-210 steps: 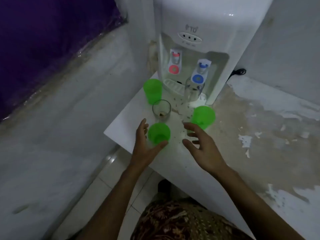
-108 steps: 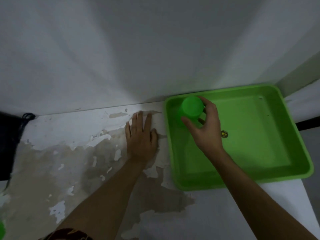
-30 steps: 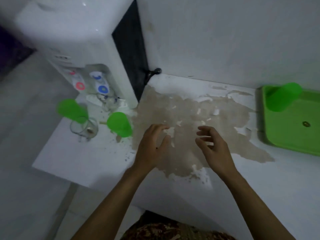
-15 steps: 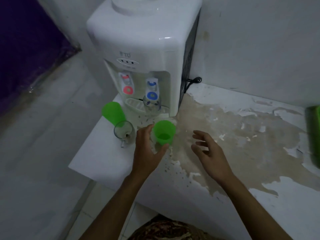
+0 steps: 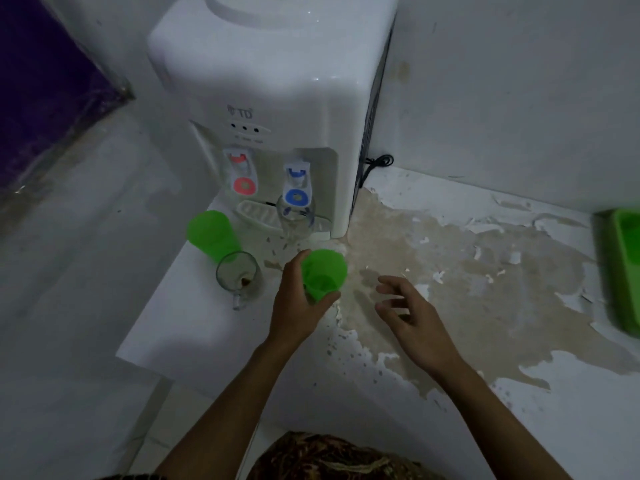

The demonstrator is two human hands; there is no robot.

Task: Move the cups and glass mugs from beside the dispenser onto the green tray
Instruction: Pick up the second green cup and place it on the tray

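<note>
Gripping a translucent green cup (image 5: 323, 273), open end up, my left hand (image 5: 299, 303) wraps it; my right hand (image 5: 415, 318) hovers open, empty.

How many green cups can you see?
2. One green cup is in the left hand; the other green cup stands left of the dispenser's drip tray. The tray's contents are mostly cut off.

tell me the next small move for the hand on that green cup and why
Probably lift the cup and carry it right to the tray. The left hand is already wrapped around it, the right hand hangs open and empty beside it, and the tray sits at the far right of the counter. Another green cup and two glass mugs remain by the dispenser.
</note>
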